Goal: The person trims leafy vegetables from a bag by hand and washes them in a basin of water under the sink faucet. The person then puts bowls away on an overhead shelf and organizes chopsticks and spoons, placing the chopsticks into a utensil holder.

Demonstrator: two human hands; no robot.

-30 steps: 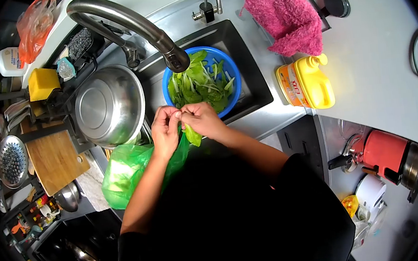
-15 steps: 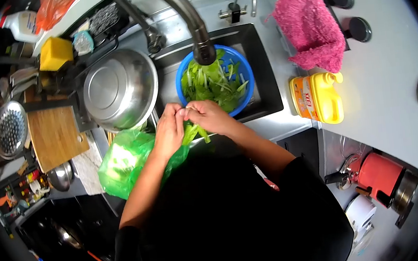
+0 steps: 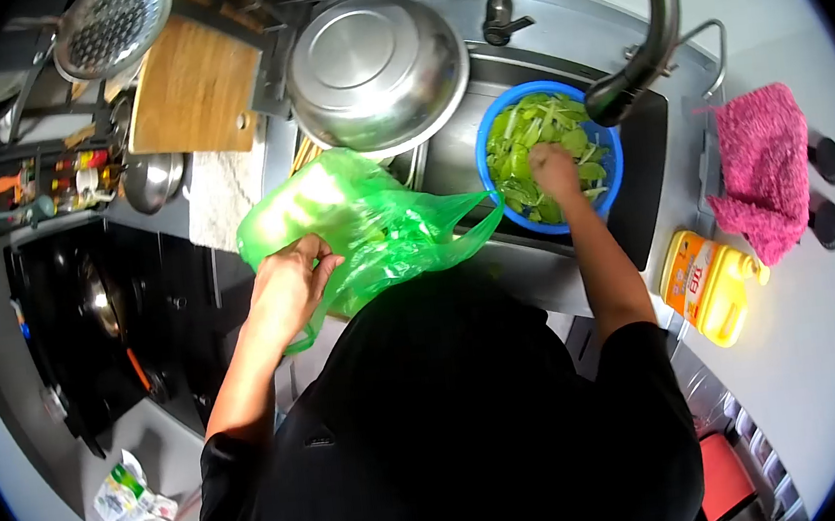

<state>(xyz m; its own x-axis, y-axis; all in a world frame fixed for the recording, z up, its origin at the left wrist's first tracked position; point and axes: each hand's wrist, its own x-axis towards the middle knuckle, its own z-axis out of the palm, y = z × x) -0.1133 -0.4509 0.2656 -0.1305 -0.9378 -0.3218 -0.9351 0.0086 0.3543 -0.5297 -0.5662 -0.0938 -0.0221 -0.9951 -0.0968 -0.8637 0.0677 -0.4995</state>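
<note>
My left hand [image 3: 289,283] is at the near left side of a crinkled green plastic bag [image 3: 374,229], fingers curled and pinching at its edge. The bag spreads across the counter, and one handle reaches to the rim of a blue basin [image 3: 615,186]. Inside the basin lie torn leafy greens [image 3: 517,145]. My right hand [image 3: 556,172] is down in the basin, over the leaves. Its fingers are blurred and partly hidden, so whether they hold a leaf is not clear.
The basin stands in a dark sink [image 3: 645,168] under a curved faucet [image 3: 653,47]. An upturned steel bowl [image 3: 368,64] sits at the sink's left. To the right are a yellow detergent jug [image 3: 723,296] and a pink cloth [image 3: 760,167]. A cutting board [image 3: 195,86] lies left.
My hands were together at the basin's near edge, with greens beneath them. They have parted: the left moved to the bag, the right into the basin. The whole view has shifted and turned.
</note>
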